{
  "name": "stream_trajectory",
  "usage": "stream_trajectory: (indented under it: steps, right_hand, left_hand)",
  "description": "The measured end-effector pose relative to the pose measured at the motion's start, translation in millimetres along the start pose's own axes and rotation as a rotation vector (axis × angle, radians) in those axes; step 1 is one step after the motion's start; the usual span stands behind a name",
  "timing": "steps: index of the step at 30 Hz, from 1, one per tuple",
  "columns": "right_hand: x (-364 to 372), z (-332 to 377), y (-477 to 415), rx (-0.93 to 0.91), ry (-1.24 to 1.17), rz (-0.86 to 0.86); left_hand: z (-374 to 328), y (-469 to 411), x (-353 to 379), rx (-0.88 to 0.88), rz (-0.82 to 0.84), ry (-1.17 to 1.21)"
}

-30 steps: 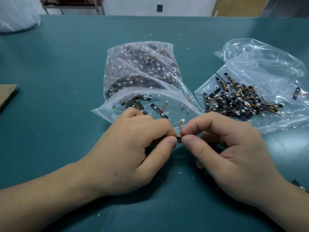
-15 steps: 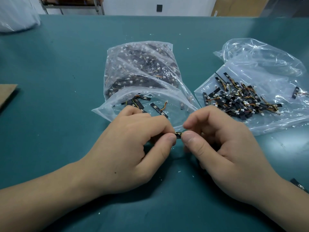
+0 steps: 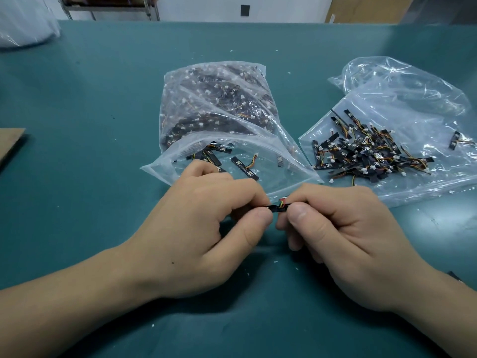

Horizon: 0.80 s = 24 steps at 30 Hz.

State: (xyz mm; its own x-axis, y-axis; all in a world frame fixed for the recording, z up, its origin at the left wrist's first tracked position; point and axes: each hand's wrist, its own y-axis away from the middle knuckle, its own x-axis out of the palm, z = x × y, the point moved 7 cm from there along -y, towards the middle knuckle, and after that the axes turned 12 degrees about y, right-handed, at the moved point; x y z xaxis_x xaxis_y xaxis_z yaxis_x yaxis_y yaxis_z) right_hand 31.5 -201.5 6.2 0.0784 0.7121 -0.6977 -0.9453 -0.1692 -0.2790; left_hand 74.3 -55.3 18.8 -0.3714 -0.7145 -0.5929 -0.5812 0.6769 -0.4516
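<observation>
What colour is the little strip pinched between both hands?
Black strip, with red and yellow wires at one end, in the head view.

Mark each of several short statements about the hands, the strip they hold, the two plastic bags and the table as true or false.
1. The left hand and the right hand both pinch one small black circuit strip with coloured wires. True.
2. The clear plastic bag in the middle is empty. False: it is packed with such strips.
3. A loose pile of black strips lies on the flattened clear bag at the right. True.
4. The table is red. False: it is teal.
</observation>
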Motion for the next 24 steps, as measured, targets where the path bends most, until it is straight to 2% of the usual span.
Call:
stream_trajectory:
  steps: [14,24]
  right_hand:
    - [-0.8,1.6,2.1,-0.061,0.008,-0.017]
    - [1.4,1.9,1.9,-0.040,-0.013,0.012]
  left_hand:
    - [0.4,-1.8,-0.5,-0.034,-0.018,-0.024]
    - [-0.8,-1.3,-0.9,-0.018,-0.021,-0.014]
